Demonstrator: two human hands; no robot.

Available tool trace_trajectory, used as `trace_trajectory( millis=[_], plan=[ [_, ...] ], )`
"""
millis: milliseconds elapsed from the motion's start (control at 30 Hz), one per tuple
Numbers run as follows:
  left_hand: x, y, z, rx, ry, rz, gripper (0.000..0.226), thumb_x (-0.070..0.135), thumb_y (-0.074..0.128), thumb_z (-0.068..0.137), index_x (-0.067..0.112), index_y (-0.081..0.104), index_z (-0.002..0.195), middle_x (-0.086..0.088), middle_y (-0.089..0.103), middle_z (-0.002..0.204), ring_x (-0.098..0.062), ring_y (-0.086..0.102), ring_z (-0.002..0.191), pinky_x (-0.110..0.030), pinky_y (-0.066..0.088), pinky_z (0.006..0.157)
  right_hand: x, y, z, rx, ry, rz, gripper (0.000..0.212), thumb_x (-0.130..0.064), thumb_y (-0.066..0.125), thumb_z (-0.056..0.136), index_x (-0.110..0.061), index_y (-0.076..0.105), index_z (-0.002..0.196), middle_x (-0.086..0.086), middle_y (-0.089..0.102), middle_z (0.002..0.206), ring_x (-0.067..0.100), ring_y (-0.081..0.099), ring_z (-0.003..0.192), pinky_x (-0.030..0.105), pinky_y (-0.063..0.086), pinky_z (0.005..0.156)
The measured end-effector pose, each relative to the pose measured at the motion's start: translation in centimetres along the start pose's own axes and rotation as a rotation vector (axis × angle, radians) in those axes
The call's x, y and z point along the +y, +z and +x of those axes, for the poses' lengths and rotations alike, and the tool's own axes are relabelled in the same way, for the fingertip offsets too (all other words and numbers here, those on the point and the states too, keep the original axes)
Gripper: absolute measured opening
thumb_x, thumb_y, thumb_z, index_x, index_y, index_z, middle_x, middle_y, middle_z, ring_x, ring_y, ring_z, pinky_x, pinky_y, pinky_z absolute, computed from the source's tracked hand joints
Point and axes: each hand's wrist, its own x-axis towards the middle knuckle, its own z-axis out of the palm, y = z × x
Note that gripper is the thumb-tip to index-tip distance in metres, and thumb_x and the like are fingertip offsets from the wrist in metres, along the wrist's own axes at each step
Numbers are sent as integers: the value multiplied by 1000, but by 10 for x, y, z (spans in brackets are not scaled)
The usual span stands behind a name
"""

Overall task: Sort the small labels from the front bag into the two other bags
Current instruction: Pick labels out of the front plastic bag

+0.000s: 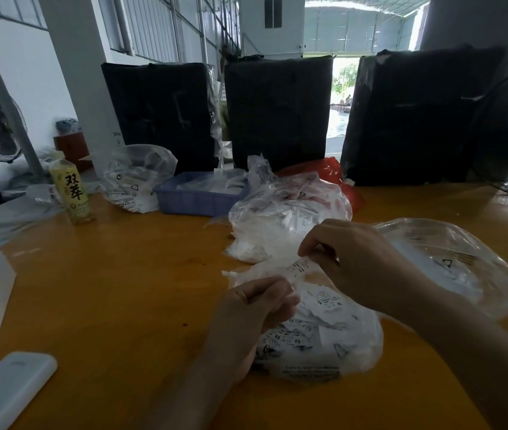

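Both hands pinch one small label above the front bag on the counter: left hand apparently at its lower end, right hand at its upper.

1. Front bag: clear plastic, full of white size labels (XS, XL print), lying on tabletop.
2. Middle bag: clear, stuffed with white labels, just behind front bag.
3. Right bag: clear, nearly flat, right of front bag.
4. Label strip: white, above front bag.

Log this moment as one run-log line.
step: sorting labels | left hand: grip on label strip | right hand: pinching same strip | front bag: labels inside | far bag: filled
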Motion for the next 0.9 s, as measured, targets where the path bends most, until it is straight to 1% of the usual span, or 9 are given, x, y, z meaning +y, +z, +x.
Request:
trace_trajectory(
  millis=[100,200,333,400,500,567,667,800,900],
  plan=[
    [1,1,-2,6,15,38,39,41,86,63,20,85,96,-14,80,105,-25,78,100,-22,62,76,2,0,-1,-29,15,0,19,-17,62,98,-33,70,105,-25,58,94,-8,56,86,14,47,77],
    [1,2,-2,17,14,48,35,38,85,65,21,86,96,-13,80,106,-23,79,97,-22,62,73,3,-1,0,-84,37,-9,21,-20,61,99,-37,71,108,-24,62,96,-8,58,89,13,47,79],
    [2,3,-4,29,-16,74,29,32,81,76,20,85,101,-11,80,112,-28,77,103,-28,63,72,-1,7,-2,-110,74,80,25,-26,65,98,-41,68,118,-26,64,96,-13,58,84,6,44,71],
    [3,3,-6,6,-13,75,27,34,80,79,21,84,102,-10,80,111,-27,78,104,-27,62,69,-3,13,-2,-95,152,185,32,-30,71,94,-43,63,122,-22,66,95,-10,61,84,9,49,71],
    [6,3,-7,16,-11,49,24,35,79,80,25,84,101,-11,80,109,-26,79,101,-25,62,67,-2,14,-2,12,304,323,16,-29,79,88,-34,68,99,-14,71,83,-6,67,75,19,59,71],
    [6,3,-6,29,-24,45,23,33,79,81,25,84,102,-11,80,109,-28,79,100,-26,63,68,-4,17,-3,11,327,363,8,-26,79,87,-31,73,90,-12,73,75,-3,69,69,22,60,69],
    [4,2,-5,32,-32,63,23,35,76,83,26,84,103,-8,80,110,-28,79,99,-26,62,70,-12,25,-5,-32,291,364,1,-31,76,90,-31,77,90,-14,73,75,-3,69,69,19,58,68],
    [6,-1,-3,43,-38,-9,23,34,78,82,24,85,101,-7,80,110,-31,79,96,-26,63,69,-13,21,-2,-92,302,334,14,-46,72,89,-38,73,99,-16,73,80,-3,68,75,18,56,69],
    [5,-1,-2,40,-49,-38,35,38,80,79,22,82,110,-8,80,111,-31,79,98,-27,63,68,-11,21,-3,-215,319,359,17,-35,74,90,-38,65,103,-17,74,79,-1,70,70,25,61,70]
  ],
)
